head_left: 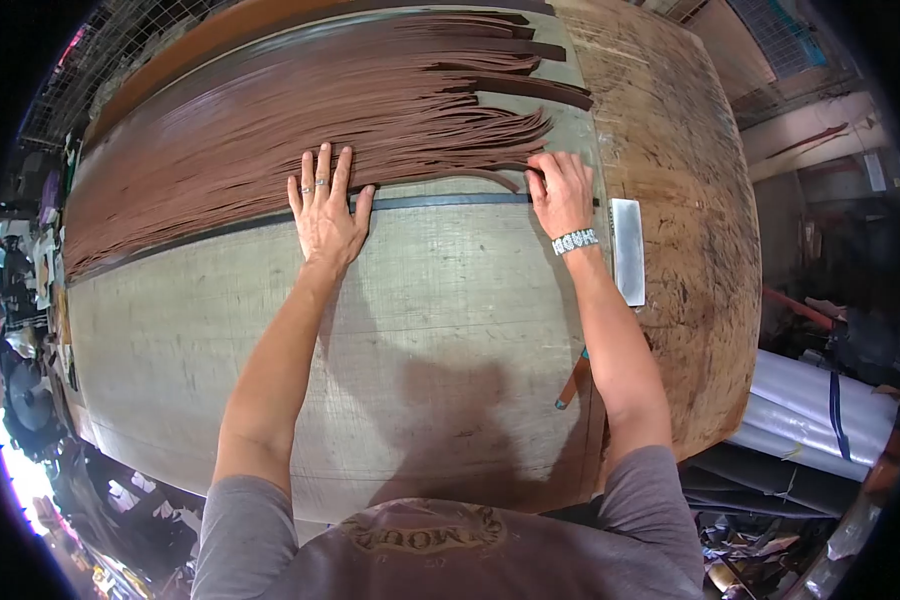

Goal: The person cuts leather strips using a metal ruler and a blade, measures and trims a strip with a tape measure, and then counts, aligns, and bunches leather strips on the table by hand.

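Note:
Many long, thin brown leather strips [270, 130] lie side by side across the far part of the work surface, their right ends loose and fanned out. My left hand [328, 212] rests flat with fingers spread over the near strips, its palm by a long dark straightedge [450, 201]. At the right ends of the strips, my right hand [564, 195] has curled fingers, with the thumb and fingertips closed at the end of a strip. The fingers partly hide that end. Another strip's loose end curves just left of this hand.
A grey rectangular block [628, 252] lies on the scarred wooden board [685, 240] at the right. Beside my right forearm is a brown-handled tool [572, 380], partly hidden. Plastic-wrapped rolls [820, 405] stand off the table's right edge. The grey-green mat [190, 360] covers the near surface.

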Demonstrator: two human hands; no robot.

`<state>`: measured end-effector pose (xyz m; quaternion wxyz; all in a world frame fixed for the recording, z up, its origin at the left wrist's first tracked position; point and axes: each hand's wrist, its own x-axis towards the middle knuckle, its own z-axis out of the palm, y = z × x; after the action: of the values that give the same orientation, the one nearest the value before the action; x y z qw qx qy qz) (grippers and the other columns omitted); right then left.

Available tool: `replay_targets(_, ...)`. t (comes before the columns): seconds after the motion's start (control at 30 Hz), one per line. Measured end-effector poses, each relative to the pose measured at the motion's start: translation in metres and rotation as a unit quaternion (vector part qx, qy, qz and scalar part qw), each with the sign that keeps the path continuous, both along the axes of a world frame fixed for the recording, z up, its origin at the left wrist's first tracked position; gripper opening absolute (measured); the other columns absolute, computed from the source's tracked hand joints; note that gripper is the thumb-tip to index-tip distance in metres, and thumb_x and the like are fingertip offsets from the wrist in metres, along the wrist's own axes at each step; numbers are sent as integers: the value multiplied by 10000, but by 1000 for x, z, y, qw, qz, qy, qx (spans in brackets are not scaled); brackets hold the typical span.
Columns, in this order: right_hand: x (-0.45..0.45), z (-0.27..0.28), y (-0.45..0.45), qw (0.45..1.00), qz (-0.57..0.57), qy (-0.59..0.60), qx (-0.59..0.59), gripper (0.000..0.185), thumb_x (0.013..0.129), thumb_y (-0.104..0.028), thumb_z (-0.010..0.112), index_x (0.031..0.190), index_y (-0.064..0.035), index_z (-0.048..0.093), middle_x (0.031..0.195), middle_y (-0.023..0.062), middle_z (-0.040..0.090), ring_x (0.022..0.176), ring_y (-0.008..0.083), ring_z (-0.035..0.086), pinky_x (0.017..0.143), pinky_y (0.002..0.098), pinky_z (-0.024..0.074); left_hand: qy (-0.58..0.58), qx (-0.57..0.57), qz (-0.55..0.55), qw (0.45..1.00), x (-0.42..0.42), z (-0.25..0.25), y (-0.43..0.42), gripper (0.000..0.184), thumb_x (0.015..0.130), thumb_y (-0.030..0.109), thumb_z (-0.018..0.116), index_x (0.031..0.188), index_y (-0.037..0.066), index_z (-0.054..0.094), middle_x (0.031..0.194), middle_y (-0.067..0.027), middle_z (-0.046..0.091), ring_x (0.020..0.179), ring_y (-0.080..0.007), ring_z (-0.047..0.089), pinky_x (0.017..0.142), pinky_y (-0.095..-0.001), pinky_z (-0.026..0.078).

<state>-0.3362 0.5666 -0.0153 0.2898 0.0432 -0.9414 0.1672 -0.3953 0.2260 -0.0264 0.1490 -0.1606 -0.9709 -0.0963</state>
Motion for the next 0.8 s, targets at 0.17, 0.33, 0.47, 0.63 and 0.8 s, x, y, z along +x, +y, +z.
replay_targets(0.17, 3, 1, 6, 999, 16, -33, -33, 74, 910, -132, 706, 970, -100, 678, 898, 93, 658, 839, 332, 645, 757, 460, 491, 4, 23, -16, 1000, 0, 1, -2, 750, 971, 502, 632, 1607, 203, 368, 1688, -115, 284, 1582, -331, 178, 1266, -581, 125)
replay_targets(0.33, 16, 27, -2, 990, -11, -104, -90, 96, 937, -150, 685, 953, -57, 668, 918, 148, 691, 775, 387, 664, 692, 479, 528, 17, 175, -138, 975, 39, 35, 22, 607, 906, 332, 755, 1421, 82, 553, 1484, -139, 510, 1418, -346, 408, 1176, -527, 282)
replay_targets(0.47, 39, 63, -20, 967, -22, -148, -208, 119, 924, -143, 685, 920, -27, 661, 871, 164, 698, 774, 379, 669, 692, 459, 532, -460, 498, -85, 730, 83, 51, 79, 519, 1066, 500, 523, 1192, 22, 681, 1083, -149, 702, 919, -268, 684, 834, -344, 557)
replay_targets(0.63, 101, 128, -49, 916, 35, -271, -293, 151, 914, -135, 695, 892, 9, 658, 760, 145, 682, 670, 264, 673, 623, 374, 512, -483, 823, 14, 298, 84, 55, 107, 597, 1034, 606, 506, 1146, 44, 671, 1167, -164, 703, 1002, -288, 703, 892, -400, 560)
replay_targets(0.8, 112, 144, -39, 888, 156, -346, -258, 134, 923, -139, 700, 932, -5, 700, 799, 152, 704, 716, 301, 693, 683, 367, 544, -498, 842, 59, 200, 79, 67, 82, 388, 1067, 466, 534, 861, 140, 574, 712, -35, 606, 668, -190, 577, 673, -318, 469)
